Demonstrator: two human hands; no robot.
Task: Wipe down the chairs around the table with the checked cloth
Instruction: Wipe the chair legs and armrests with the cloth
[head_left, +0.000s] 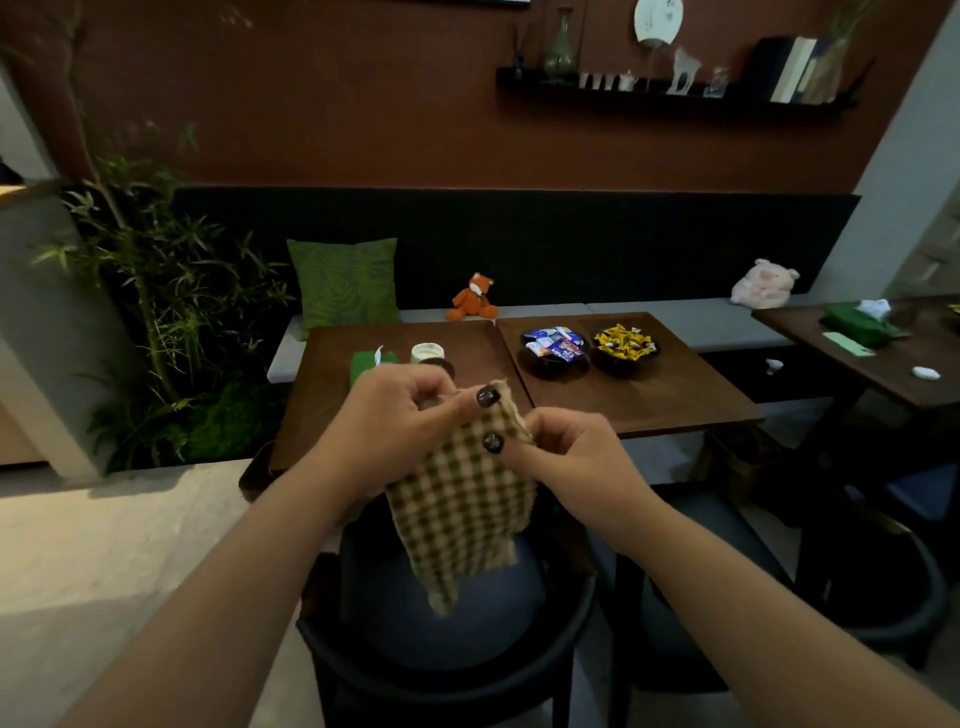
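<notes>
Two chairs (447, 644) before the table (639, 400) — bench (691, 322) behind.

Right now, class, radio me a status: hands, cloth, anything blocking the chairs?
Left hand and right hand both pinch checked cloth. Cloth hangs above near chair, no contact yet. Nothing in the way.

A checked cloth (462, 499), woven in small green and cream squares, hangs in the centre of the frame, pinched at its top edge by both hands and drooping in loose folds to a narrow point (its lower end is slightly blurred). Directly beneath it, at lower centre, stands a dark round-backed chair (441, 670) with a blue-grey seat, pushed up to the wooden bench (649, 405). A second matching chair (691, 639) stands just to its right.
</notes>
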